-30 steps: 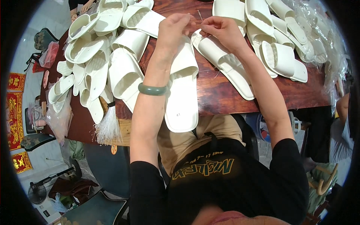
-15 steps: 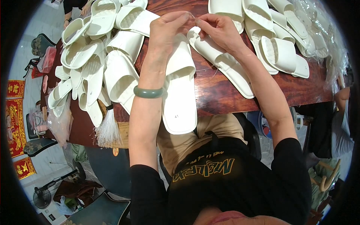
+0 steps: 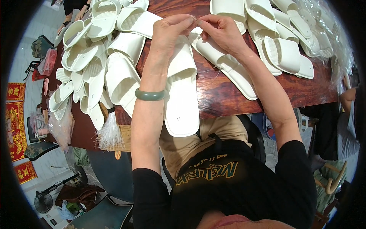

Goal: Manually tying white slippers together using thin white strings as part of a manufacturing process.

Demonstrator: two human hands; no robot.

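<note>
My left hand (image 3: 172, 29) and my right hand (image 3: 222, 31) meet fingertip to fingertip over the far part of the table. Both are closed in a pinch, and whatever sits between the fingertips is too small to make out. Below my left hand, a white slipper (image 3: 182, 103) lies with its heel jutting past the table's near edge. Its mate, another white slipper (image 3: 234, 74), rests slantwise under my right hand and forearm. Between these two slippers, a thin clear thread (image 3: 207, 71) crosses the wood. A green bangle (image 3: 150, 95) circles my left forearm.
White slippers (image 3: 91, 55) are heaped on the left of the wooden table (image 3: 217, 103), more slippers (image 3: 288, 57) on the right beside clear plastic bags (image 3: 339, 42). A bundle of clear threads (image 3: 110, 131) hangs over the front edge. Another person's hand (image 3: 81, 14) shows at the far left.
My hands stay pinched together, with only a slight shift. At the far left, the other person's hands have come further into view.
</note>
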